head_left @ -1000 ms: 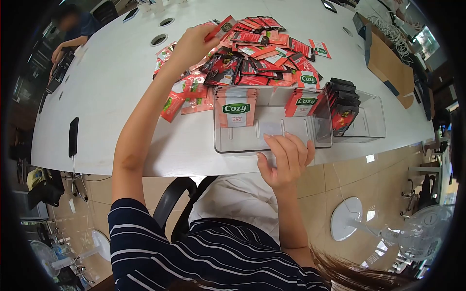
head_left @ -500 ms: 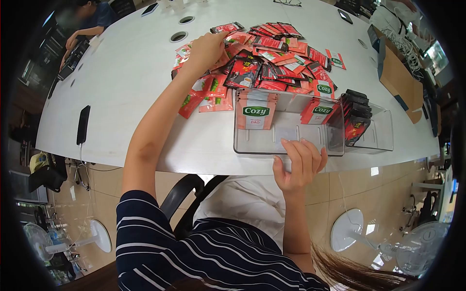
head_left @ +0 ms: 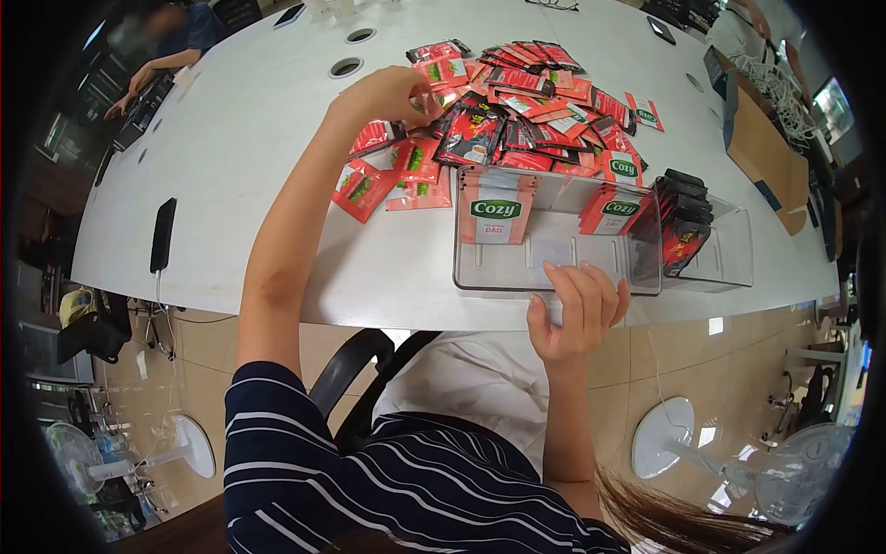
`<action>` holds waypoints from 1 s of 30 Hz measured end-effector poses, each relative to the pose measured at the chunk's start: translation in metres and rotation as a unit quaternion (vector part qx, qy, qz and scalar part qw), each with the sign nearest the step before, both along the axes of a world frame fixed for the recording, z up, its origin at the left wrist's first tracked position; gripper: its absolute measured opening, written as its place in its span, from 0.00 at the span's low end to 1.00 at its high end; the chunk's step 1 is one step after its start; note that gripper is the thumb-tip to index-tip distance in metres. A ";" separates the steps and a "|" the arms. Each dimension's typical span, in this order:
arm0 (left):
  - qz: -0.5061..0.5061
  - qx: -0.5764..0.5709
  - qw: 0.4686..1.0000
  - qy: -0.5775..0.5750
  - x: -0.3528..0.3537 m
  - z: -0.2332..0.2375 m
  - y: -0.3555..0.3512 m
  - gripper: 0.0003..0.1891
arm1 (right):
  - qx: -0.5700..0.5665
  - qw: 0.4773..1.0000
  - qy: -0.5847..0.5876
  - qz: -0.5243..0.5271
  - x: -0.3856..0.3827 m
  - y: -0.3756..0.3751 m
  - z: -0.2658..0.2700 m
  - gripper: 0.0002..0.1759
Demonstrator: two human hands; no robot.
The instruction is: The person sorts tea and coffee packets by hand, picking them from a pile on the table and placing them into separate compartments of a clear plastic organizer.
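I saw flat red, peach and black sachets (head_left: 531, 106), oval green labels (head_left: 496, 210), a white table (head_left: 212, 231) and a white-striped navy shirt (head_left: 425, 462).

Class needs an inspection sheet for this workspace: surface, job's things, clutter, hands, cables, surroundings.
Surface: white table, round holes in it.
Job's things: loose packet pile; more packets in the left clear box and right clear box.
Clutter: black phone at left; cardboard box at right.
Hands: left hand at the pile, grip unclear; right hand empty at the left box's front edge, contact unclear.
Cables: white cable at the phone; coiled cables by the cardboard box.
Surroundings: another person, black chair, floor fan.
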State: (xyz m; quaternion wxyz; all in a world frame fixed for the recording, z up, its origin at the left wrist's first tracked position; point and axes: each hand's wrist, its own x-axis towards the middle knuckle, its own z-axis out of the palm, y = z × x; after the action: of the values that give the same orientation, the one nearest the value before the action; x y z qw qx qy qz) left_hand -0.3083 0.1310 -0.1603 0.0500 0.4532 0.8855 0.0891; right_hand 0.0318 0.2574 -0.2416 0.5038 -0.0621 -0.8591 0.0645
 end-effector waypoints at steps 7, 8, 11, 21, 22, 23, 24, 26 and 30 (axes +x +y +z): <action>0.015 -0.056 0.989 0.135 0.039 -0.013 0.028 0.10 | 0.004 1.000 -0.005 0.009 0.000 -0.001 0.002 0.13; 0.016 -0.069 0.984 0.166 0.042 -0.011 0.028 0.10 | 0.006 1.000 -0.002 0.005 0.000 -0.001 0.001 0.13; -0.012 0.084 0.988 0.128 0.028 -0.007 0.020 0.11 | 0.009 1.000 0.007 -0.005 -0.002 -0.001 0.000 0.13; 0.198 0.194 0.933 0.231 -0.035 0.008 -0.022 0.13 | 0.010 1.000 0.001 0.007 -0.001 0.000 -0.001 0.13; 0.212 0.137 0.945 0.208 -0.043 0.002 -0.027 0.13 | 0.011 1.000 0.000 0.014 0.000 0.000 -0.001 0.14; 0.225 0.080 0.953 0.186 -0.052 -0.008 -0.032 0.13 | 0.010 1.000 0.000 0.014 0.000 0.000 -0.001 0.14; 0.238 0.023 0.957 0.163 -0.054 -0.013 -0.035 0.14 | 0.011 1.000 0.000 0.014 0.000 0.000 -0.001 0.14; 0.207 0.005 0.968 0.142 -0.056 -0.025 -0.039 0.16 | 0.010 1.000 0.001 0.007 0.000 0.000 -0.001 0.13; 0.151 0.002 0.982 0.117 -0.070 -0.035 -0.046 0.16 | 0.007 1.000 0.008 -0.007 -0.002 0.000 -0.002 0.13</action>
State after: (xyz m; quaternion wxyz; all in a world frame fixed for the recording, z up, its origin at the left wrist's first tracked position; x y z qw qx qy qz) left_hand -0.3785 0.0849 -0.1951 -0.0690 0.3214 0.9434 0.0435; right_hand 0.0301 0.2572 -0.2432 0.5117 -0.0639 -0.8550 0.0553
